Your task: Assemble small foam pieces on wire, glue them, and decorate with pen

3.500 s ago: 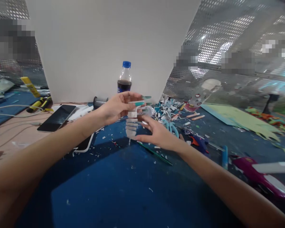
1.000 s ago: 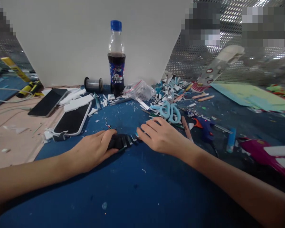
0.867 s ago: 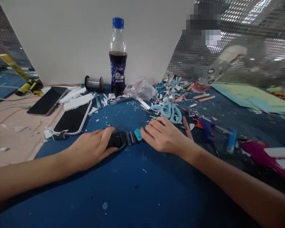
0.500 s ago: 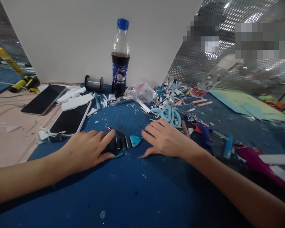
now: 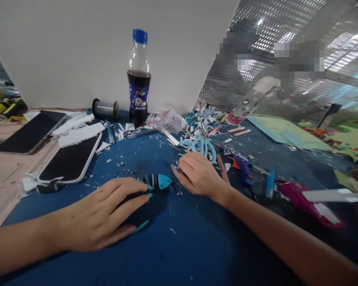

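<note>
A small fish-shaped piece point(image 5: 164, 182) lies on the blue mat, with a teal head and a black, white and blue striped body. A thin dark cord point(image 5: 176, 187) loops from its head end. My left hand point(image 5: 107, 214) lies to its left, palm down, fingers stretched and apart; the upper fingertips are at the striped body and hide its tail end. My right hand point(image 5: 199, 174) is just right of the head end, its fingers curled in and the thumb close to them. Whatever lies inside those fingers is hidden.
Light blue scissors point(image 5: 203, 146) and a heap of scraps point(image 5: 207, 115) lie behind my right hand. A cola bottle point(image 5: 139, 83), wire spool point(image 5: 105, 109) and clear bag point(image 5: 170, 121) stand farther back. Phones point(image 5: 73, 161) lie left; glue guns point(image 5: 310, 202) lie right.
The view has swung to the right. My left hand has spread its fingers and drawn back toward me, while my right hand's fingers have curled in. More of the striped piece shows.
</note>
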A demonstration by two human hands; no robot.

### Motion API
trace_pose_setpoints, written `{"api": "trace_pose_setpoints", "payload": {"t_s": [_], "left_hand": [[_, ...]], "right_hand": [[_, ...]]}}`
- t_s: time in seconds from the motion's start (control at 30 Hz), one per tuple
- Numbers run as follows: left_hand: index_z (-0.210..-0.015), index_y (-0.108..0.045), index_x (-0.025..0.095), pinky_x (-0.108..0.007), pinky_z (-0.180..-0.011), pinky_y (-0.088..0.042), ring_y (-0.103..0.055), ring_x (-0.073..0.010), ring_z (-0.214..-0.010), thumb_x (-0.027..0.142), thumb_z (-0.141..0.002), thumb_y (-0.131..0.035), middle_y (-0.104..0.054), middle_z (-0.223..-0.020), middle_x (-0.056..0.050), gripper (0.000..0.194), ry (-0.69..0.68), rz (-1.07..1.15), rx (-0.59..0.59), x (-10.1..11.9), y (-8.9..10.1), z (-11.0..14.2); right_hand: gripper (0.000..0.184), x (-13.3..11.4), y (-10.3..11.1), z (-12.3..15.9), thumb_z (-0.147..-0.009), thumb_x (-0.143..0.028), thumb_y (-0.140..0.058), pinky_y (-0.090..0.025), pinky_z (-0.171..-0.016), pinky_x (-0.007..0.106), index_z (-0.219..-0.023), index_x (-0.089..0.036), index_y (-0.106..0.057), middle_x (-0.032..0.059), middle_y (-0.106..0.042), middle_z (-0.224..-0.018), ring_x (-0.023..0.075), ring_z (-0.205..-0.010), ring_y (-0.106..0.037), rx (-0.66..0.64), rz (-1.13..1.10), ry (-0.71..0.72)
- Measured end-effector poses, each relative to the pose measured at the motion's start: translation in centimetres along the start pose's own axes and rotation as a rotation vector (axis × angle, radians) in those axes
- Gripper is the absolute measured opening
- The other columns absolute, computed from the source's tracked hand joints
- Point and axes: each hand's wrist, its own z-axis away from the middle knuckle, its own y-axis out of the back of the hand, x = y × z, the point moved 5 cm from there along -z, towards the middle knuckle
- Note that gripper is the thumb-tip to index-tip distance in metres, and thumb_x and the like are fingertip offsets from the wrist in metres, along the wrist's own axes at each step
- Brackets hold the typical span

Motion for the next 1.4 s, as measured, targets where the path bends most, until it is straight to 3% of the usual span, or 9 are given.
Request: {"api": "trace_pose_setpoints", "payload": {"t_s": [0.17,0.3,0.4,0.5,0.63,0.8,1.13,1.27,1.4], "left_hand": [[-0.136,-0.041,0.012,-0.045,-0.106,-0.037,-0.042,-0.0301,-0.127,0.031,-0.090,-0.051,-0.049,-0.137,-0.015,0.050,0.063,0.002,-0.046,-0.9,-0.1,-0.1],[-0.148,-0.018,0.017,-0.047,-0.114,-0.031,-0.027,-0.0273,-0.142,0.044,-0.092,-0.046,-0.029,-0.154,-0.010,0.069,0.037,0.147,-0.301,-1.4,-1.2,-0.5],[-0.149,-0.015,0.020,-0.047,-0.114,-0.033,-0.026,-0.0252,-0.142,0.033,-0.093,-0.044,-0.027,-0.154,-0.009,0.064,0.086,0.216,-0.329,-1.8,-1.5,-0.4],[-0.148,-0.017,0.020,-0.046,-0.110,-0.039,-0.027,-0.0242,-0.142,0.018,-0.094,-0.039,-0.027,-0.154,-0.010,0.059,0.183,0.205,-0.300,-2.3,-1.6,0.1],[-0.147,-0.018,0.016,-0.043,-0.111,-0.038,-0.023,-0.0213,-0.143,0.011,-0.094,-0.031,-0.026,-0.154,-0.012,0.055,0.167,0.245,-0.321,-2.1,-1.6,0.4],[-0.146,-0.019,0.016,-0.044,-0.112,-0.036,-0.021,-0.0207,-0.143,0.011,-0.094,-0.032,-0.028,-0.153,-0.012,0.054,0.174,0.262,-0.314,-2.2,-1.7,0.4],[-0.143,-0.023,0.013,-0.046,-0.109,-0.041,-0.031,-0.0238,-0.140,0.006,-0.090,-0.033,-0.035,-0.149,-0.018,0.054,0.218,0.290,-0.231,-2.2,-1.0,-0.2],[-0.145,-0.018,0.015,-0.046,-0.110,-0.041,-0.032,-0.0247,-0.140,0.007,-0.090,-0.034,-0.033,-0.151,-0.017,0.058,0.271,0.344,-0.184,-2.6,-0.9,0.2],[-0.146,-0.014,0.017,-0.046,-0.111,-0.039,-0.032,-0.0254,-0.140,0.014,-0.091,-0.037,-0.031,-0.151,-0.017,0.059,0.373,0.391,-0.160,-3.2,-1.2,1.0]], "right_hand": [[0.019,3.1,0.3,-0.4,-0.088,-0.020,-0.046,-0.045,-0.080,0.042,-0.095,-0.009,-0.059,0.0175,-0.061,-0.093,0.0273,-0.091,-0.052,0.007,0.139,-0.260],[0.033,6.4,-0.9,-1.1,-0.083,-0.022,-0.057,-0.045,-0.085,0.050,-0.113,-0.008,-0.057,0.0196,-0.061,-0.112,0.0351,-0.106,-0.051,-0.153,0.189,-0.354],[0.023,8.3,-2.7,-1.2,-0.086,-0.027,-0.059,-0.051,-0.081,0.044,-0.103,-0.012,-0.063,0.0141,-0.065,-0.101,0.0277,-0.097,-0.059,-0.298,0.185,-0.366],[0.028,9.3,-3.8,-1.2,-0.092,-0.032,-0.054,-0.053,-0.081,0.038,-0.114,-0.015,-0.058,0.0086,-0.061,-0.113,0.0184,-0.094,-0.062,-0.367,0.192,-0.400],[0.021,9.0,-3.5,-1.3,-0.091,-0.029,-0.055,-0.050,-0.087,0.044,-0.104,-0.015,-0.063,0.0088,-0.064,-0.106,0.0206,-0.097,-0.061,-0.366,0.226,-0.426],[0.014,7.4,-2.7,-2.1,-0.084,-0.012,-0.052,-0.034,-0.097,0.062,-0.080,-0.012,-0.066,0.0151,-0.069,-0.085,0.0329,-0.102,-0.058,-0.247,0.250,-0.408],[0.017,7.2,0.6,-3.2,-0.091,-0.025,-0.046,-0.045,-0.087,0.044,-0.095,-0.017,-0.060,0.0139,-0.066,-0.098,0.0286,-0.101,-0.058,0.167,0.071,-0.436],[0.017,7.7,1.7,-3.0,-0.091,-0.025,-0.046,-0.050,-0.071,0.036,-0.098,-0.019,-0.060,0.0090,-0.069,-0.088,0.0223,-0.080,-0.064,0.288,-0.051,-0.539],[0.020,8.3,1.5,-2.5,-0.089,-0.028,-0.052,-0.049,-0.087,0.042,-0.100,-0.018,-0.065,0.0123,-0.070,-0.104,0.0265,-0.100,-0.064,0.363,-0.139,-0.618]]}}
